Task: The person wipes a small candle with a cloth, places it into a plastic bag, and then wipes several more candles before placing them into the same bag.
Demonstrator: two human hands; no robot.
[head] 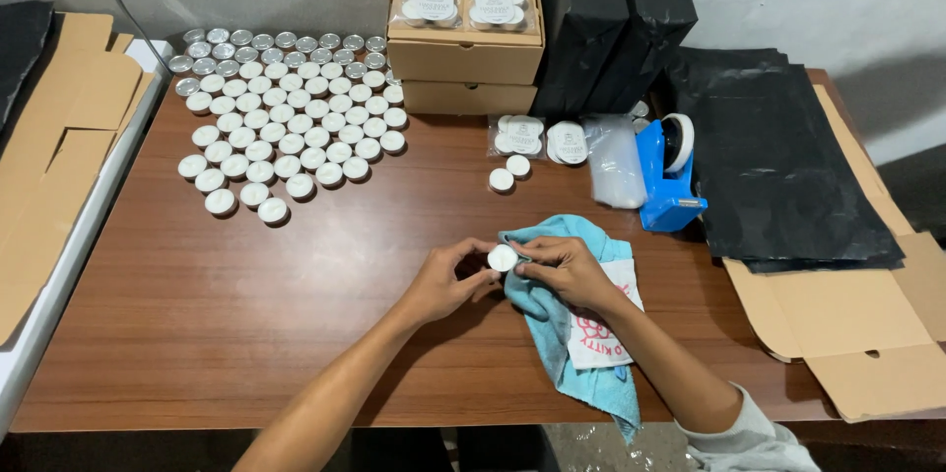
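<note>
- Right now my left hand (448,280) and my right hand (564,270) meet over the middle of the wooden table (246,314), both closed on one small white candle (503,257) that I pinch between my fingertips.
- My right hand rests on a light blue cloth (552,319), which lies crumpled under it and trails toward the near table edge; the candle sits just at the cloth's left edge, lifted a little above the wood.
- Two loose candles (509,172) sit touching each other farther back, near a few clear packs of candles (540,137).
- To my far left, a big patch of candles (286,117) stands in tidy slanted rows.
- Two brown cardboard boxes (463,63) are stacked at the back, with two more clear packs on top.
- A blue tape holder (665,181) stands to the right of the packs, just beside a pile of black bags (778,167).
- Flat cardboard sheets (857,324) lie at the right edge, and more lie off the left side.
</note>
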